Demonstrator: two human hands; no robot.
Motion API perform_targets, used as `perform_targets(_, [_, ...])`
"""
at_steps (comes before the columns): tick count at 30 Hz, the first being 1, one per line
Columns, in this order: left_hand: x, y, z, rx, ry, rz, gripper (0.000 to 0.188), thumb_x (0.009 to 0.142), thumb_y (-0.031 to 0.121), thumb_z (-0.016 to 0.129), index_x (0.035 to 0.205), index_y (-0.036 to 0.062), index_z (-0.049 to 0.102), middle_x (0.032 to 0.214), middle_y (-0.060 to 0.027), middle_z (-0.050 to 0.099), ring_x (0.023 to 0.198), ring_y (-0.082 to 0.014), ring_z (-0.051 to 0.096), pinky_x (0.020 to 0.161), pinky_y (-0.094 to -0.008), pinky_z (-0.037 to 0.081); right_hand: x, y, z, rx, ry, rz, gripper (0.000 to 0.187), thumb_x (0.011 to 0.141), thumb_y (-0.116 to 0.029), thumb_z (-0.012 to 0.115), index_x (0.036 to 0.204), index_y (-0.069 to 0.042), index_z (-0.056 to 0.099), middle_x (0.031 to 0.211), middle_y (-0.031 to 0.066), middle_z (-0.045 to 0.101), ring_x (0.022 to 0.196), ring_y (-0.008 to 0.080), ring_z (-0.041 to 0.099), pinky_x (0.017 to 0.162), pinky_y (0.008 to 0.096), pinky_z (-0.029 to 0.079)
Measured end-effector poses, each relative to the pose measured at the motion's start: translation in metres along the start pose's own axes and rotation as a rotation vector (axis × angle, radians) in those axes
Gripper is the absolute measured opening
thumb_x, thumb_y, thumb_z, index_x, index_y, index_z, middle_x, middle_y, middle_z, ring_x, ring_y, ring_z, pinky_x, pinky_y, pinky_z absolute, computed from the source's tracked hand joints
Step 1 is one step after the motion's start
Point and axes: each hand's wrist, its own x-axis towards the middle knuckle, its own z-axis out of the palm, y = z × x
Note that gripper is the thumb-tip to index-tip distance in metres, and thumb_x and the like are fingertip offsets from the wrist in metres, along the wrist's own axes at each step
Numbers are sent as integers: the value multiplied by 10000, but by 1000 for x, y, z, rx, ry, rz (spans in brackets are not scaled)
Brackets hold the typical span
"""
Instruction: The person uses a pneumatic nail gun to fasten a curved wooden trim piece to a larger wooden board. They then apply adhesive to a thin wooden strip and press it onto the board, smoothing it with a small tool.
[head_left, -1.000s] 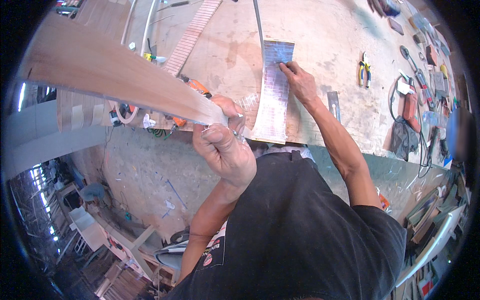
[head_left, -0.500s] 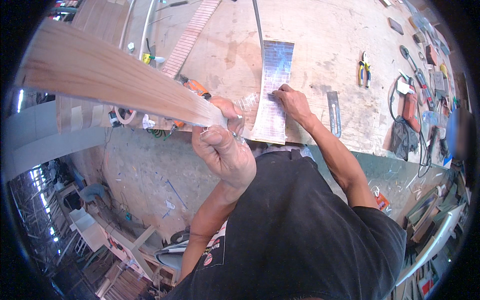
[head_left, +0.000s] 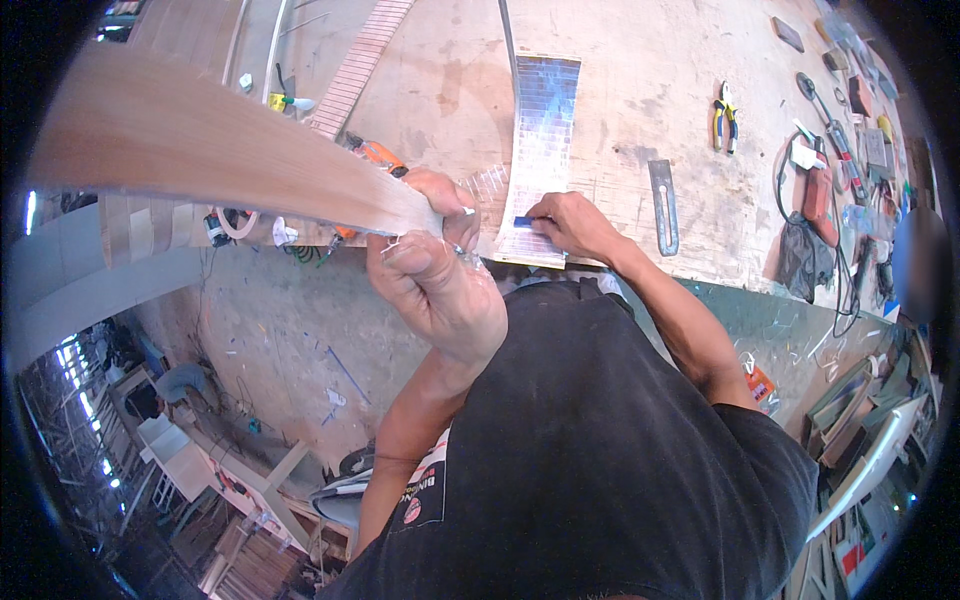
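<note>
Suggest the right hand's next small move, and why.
Perhaps the right hand should lift the small blue piece clear of the gridded strip: it pinches that piece close to the strip's body-side end, leaving little strip beyond, while the left hand grips the wooden board.

Left hand (head_left: pixel 440 285) clenched, raised; right hand (head_left: pixel 578 226) pinching, knuckles up

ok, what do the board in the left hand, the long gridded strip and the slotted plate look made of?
Board: wood, likely unvarnished; brown, matte, faint lengthwise streaks.
Strip: glossy, bluish-white reflections; perhaps plastic or coated sheet, can't tell which.
Slotted plate: probably metal, dull finish; grey, thin, flat.
</note>
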Motion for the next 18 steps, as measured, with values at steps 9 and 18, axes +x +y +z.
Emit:
perform_targets(9, [-1, -9, -4, -144, -5, 75, 582, 1078, 535, 448, 1006, -41, 486, 862, -87, 493, 662, -92, 390, 561, -244, 269, -3, 7, -43, 117, 17, 145, 259, 869, -97, 680, 1090, 5, 769, 943, 231, 751, 856, 303, 733, 805, 412, 551])
perform_targets(18, [-1, -10, -3, -156, 29, 54, 596, 1052, 594, 459, 968, 5, 492, 778, -54, 449, 667, -109, 387, 565, -244, 280, -29, -3, -37, 177, -117, 165, 280, 884, -104, 672, 1127, 15, 748, 989, 227, 751, 913, 331, 724, 846, 411, 544])
